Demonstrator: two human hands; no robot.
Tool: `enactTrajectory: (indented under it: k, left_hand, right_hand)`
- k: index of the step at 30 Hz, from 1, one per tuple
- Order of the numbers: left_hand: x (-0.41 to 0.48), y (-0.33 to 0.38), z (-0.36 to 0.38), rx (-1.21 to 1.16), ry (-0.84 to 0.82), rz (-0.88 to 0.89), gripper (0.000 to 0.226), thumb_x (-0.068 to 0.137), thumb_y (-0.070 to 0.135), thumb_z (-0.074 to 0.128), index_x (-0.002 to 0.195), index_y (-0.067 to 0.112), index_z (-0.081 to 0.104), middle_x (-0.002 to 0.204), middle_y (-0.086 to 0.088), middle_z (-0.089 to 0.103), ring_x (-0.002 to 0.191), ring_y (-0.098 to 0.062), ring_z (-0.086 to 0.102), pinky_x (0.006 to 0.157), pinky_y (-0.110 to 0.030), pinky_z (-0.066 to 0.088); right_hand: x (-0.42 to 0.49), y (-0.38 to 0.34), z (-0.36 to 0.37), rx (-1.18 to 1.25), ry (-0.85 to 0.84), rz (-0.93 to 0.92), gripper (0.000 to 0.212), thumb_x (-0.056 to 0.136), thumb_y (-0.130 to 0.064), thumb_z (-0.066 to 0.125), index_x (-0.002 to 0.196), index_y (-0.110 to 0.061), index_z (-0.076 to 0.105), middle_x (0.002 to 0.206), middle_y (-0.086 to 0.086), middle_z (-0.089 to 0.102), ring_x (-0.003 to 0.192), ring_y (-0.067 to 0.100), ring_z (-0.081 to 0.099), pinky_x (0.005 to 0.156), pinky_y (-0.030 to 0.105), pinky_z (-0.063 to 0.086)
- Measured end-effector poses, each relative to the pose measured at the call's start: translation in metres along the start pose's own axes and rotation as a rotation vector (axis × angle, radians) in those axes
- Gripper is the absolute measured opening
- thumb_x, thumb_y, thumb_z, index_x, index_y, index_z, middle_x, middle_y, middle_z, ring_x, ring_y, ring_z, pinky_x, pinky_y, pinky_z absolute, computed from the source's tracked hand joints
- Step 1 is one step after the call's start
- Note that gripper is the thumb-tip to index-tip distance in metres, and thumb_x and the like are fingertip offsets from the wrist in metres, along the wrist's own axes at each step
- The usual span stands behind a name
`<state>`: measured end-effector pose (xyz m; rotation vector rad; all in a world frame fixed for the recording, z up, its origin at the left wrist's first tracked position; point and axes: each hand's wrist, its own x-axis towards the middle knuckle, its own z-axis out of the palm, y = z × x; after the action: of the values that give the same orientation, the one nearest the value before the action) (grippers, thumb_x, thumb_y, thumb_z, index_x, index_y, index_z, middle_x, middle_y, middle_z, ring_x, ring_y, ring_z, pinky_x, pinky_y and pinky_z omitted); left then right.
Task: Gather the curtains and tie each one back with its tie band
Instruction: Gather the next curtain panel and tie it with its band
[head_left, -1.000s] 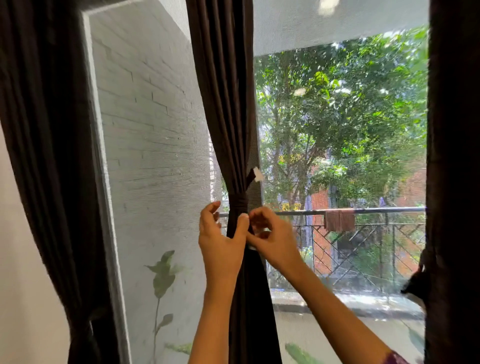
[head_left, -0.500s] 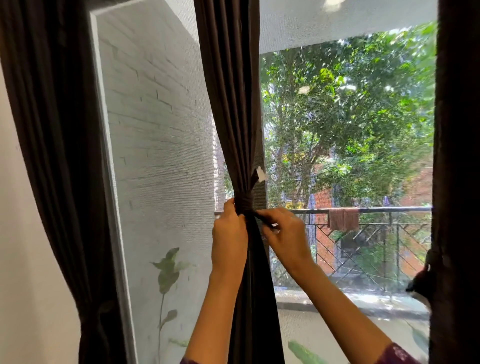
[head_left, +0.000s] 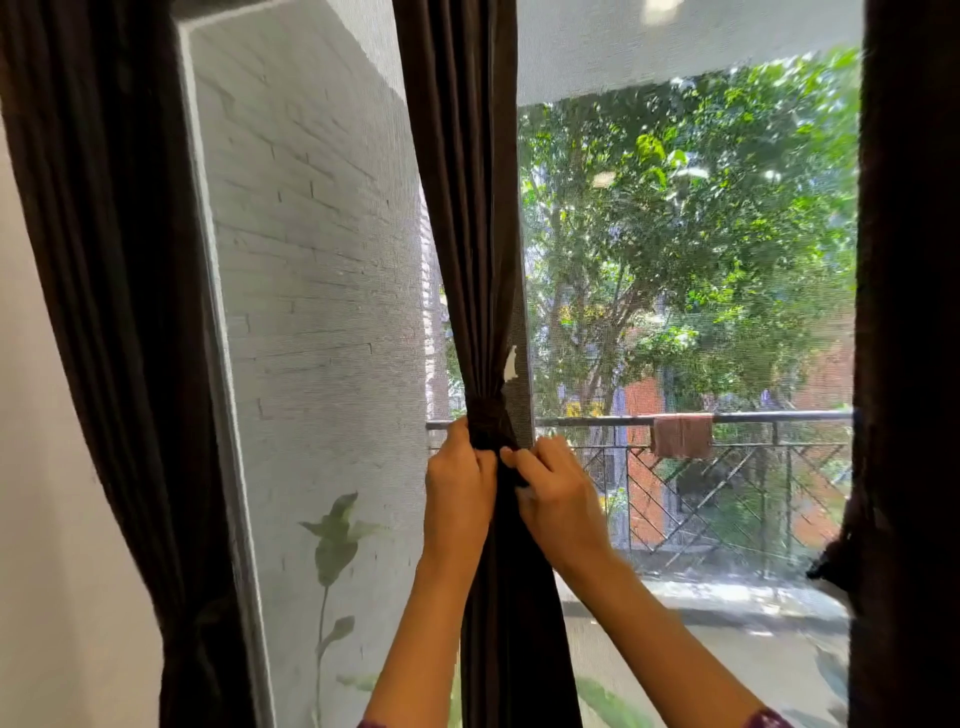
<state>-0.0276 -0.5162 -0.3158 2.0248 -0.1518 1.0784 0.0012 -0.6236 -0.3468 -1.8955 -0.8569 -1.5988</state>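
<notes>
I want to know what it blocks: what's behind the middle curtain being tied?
The balcony railing runs behind the middle curtain, showing on both sides; the stretch behind the fabric is covered.

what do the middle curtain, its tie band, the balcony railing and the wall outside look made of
The curtain: dark brown cloth, matte; it hangs in soft folds. The tie band: seemingly the same dark cloth, partly hidden by the left hand and right hand. The railing: probably dark painted metal, going by its thin bars. The wall: white-painted brick, with visible joints.
</notes>
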Motion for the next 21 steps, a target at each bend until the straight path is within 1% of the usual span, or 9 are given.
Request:
enactTrajectory:
  k: [3, 4, 8, 10, 12, 15, 17, 19, 21]
  left_hand:
    - [0.001, -0.001, -0.003, 0.019, -0.027, 0.028, 0.035, 0.090, 0.006, 0.048, 0.126, 0.007, 0.048, 0.085, -0.008, 0.061, 0.070, -0.021, 0.057, 0.058, -0.028, 0.045]
    - [0.001, -0.001, -0.004, 0.022, -0.034, 0.045, 0.036, 0.090, 0.006, 0.048, 0.126, 0.007, 0.048, 0.084, -0.010, 0.061, 0.069, -0.021, 0.057, 0.056, -0.027, 0.044]
    - [-0.003, 0.000, -0.009, -0.074, -0.045, 0.076, 0.034, 0.090, 0.009, 0.050, 0.124, 0.011, 0.050, 0.081, 0.005, 0.061, 0.067, -0.003, 0.059, 0.054, -0.011, 0.044]
    - [-0.005, -0.001, -0.009, -0.173, -0.035, 0.062, 0.034, 0.091, 0.016, 0.056, 0.124, 0.015, 0.051, 0.085, 0.018, 0.058, 0.073, 0.010, 0.059, 0.060, -0.005, 0.045]
    - [-0.007, 0.000, -0.008, -0.229, -0.034, 0.053, 0.037, 0.090, 0.025, 0.061, 0.124, 0.017, 0.051, 0.091, 0.021, 0.057, 0.077, 0.015, 0.057, 0.065, -0.001, 0.043]
    - [-0.009, 0.001, -0.005, -0.259, -0.063, 0.038, 0.044, 0.087, 0.033, 0.063, 0.127, 0.018, 0.050, 0.102, 0.013, 0.059, 0.090, 0.002, 0.057, 0.070, 0.002, 0.042]
    - [-0.007, -0.001, -0.004, -0.308, -0.081, 0.018, 0.044, 0.086, 0.032, 0.066, 0.125, 0.020, 0.051, 0.104, 0.012, 0.060, 0.092, 0.002, 0.058, 0.072, 0.001, 0.043]
    - [-0.005, -0.001, -0.002, -0.380, -0.102, -0.019, 0.041, 0.085, 0.027, 0.068, 0.122, 0.021, 0.053, 0.101, 0.014, 0.062, 0.089, 0.009, 0.058, 0.071, -0.001, 0.044]
    - [-0.002, -0.002, 0.001, -0.438, -0.142, -0.053, 0.036, 0.084, 0.024, 0.069, 0.118, 0.021, 0.056, 0.100, 0.011, 0.066, 0.090, 0.006, 0.062, 0.073, -0.007, 0.047]
  right_hand:
    - [-0.006, 0.000, 0.003, 0.044, -0.068, 0.066, 0.042, 0.064, 0.009, 0.059, 0.099, -0.013, 0.053, 0.078, 0.006, 0.051, 0.072, 0.022, 0.050, 0.053, 0.033, 0.047]
    - [-0.007, -0.001, 0.003, 0.057, -0.097, 0.085, 0.044, 0.062, 0.011, 0.059, 0.100, -0.010, 0.056, 0.081, 0.006, 0.053, 0.074, 0.022, 0.051, 0.059, 0.028, 0.046]
    - [-0.002, -0.004, -0.004, 0.210, -0.201, 0.208, 0.036, 0.067, 0.008, 0.057, 0.100, -0.005, 0.061, 0.086, -0.005, 0.047, 0.078, 0.002, 0.045, 0.069, 0.006, 0.035]
    - [0.002, -0.004, -0.011, 0.325, -0.211, 0.229, 0.030, 0.070, -0.001, 0.055, 0.098, -0.007, 0.062, 0.083, -0.013, 0.044, 0.077, -0.006, 0.045, 0.068, 0.003, 0.034]
    - [0.006, -0.002, -0.019, 0.446, -0.184, 0.301, 0.028, 0.072, -0.011, 0.053, 0.098, -0.012, 0.065, 0.086, -0.013, 0.054, 0.080, -0.004, 0.054, 0.071, 0.007, 0.041]
    - [0.019, 0.001, -0.034, 0.583, -0.045, 0.554, 0.017, 0.085, -0.012, 0.058, 0.096, -0.021, 0.066, 0.089, -0.009, 0.067, 0.082, 0.003, 0.063, 0.072, 0.024, 0.054]
    - [0.038, 0.004, -0.041, 0.568, 0.004, 0.583, 0.011, 0.087, -0.016, 0.064, 0.098, -0.018, 0.065, 0.085, -0.009, 0.067, 0.078, 0.001, 0.063, 0.067, 0.019, 0.051]
    - [0.061, 0.008, -0.044, 0.580, -0.043, 0.575, 0.023, 0.084, -0.028, 0.069, 0.101, -0.015, 0.063, 0.084, -0.006, 0.067, 0.079, 0.003, 0.064, 0.066, 0.017, 0.052]
    - [0.081, 0.013, -0.046, 0.551, -0.139, 0.603, 0.035, 0.079, -0.045, 0.070, 0.098, -0.017, 0.063, 0.086, 0.003, 0.069, 0.082, 0.015, 0.068, 0.070, 0.028, 0.055]
